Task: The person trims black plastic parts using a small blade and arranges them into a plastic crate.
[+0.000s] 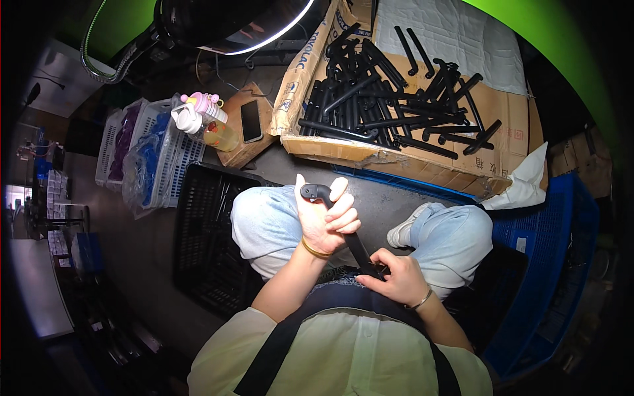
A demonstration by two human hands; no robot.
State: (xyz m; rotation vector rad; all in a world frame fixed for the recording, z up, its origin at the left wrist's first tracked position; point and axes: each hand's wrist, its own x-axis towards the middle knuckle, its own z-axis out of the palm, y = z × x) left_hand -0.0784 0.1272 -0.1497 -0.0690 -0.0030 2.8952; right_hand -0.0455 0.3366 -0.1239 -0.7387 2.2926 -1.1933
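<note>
Over my lap I hold a black handle (358, 252), long and straight with a hooked upper end that carries a small flat face with holes. My left hand (327, 221) is wrapped round its upper part, thumb up beside the bent end. Lower down, my right hand (397, 276) closes thumb and fingers on the other end, partly hiding it. Beyond my knees, a heap of similar black handles (376, 99) lies loosely in and across an opened cardboard box (396, 158).
Left of my legs stands a black crate (205, 231). A phone (251, 121) and bottles (222, 136) rest on a small brown box. White baskets (165, 158) stand farther left. A lamp (231, 26) hangs at the top; a blue crate (548, 264) sits at right.
</note>
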